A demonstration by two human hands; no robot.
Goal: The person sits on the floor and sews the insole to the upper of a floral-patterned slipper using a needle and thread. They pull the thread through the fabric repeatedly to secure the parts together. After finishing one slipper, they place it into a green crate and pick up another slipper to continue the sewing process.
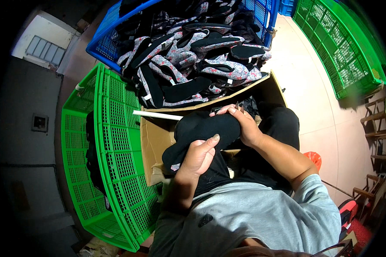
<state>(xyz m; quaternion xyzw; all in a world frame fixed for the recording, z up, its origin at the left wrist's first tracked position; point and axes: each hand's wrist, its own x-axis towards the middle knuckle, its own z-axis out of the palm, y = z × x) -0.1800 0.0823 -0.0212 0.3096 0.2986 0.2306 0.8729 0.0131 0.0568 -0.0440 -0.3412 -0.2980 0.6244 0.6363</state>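
Note:
I hold a slipper (210, 128) over my lap, its black sole facing up and a bit of patterned fabric showing at the lower left end. My left hand (199, 156) grips its near edge, thumb pressed on the sole. At the far right end, my right hand (244, 124) is closed round it, the fingers partly hidden. Dark pointed metal tips (239, 107) stick up by the right hand; they look like small snips, but the rest is hidden. Just beyond, a large heap of floral slippers (180, 55) with black soles lies in a blue crate (103, 40).
An open cardboard box (152, 145) sits around my knees, with a white rod (156, 115) across its edge. Green plastic crates stand at the left (120, 141) and far right (339, 51). Wooden racks (375, 124) and a red bag (314, 159) are on the right.

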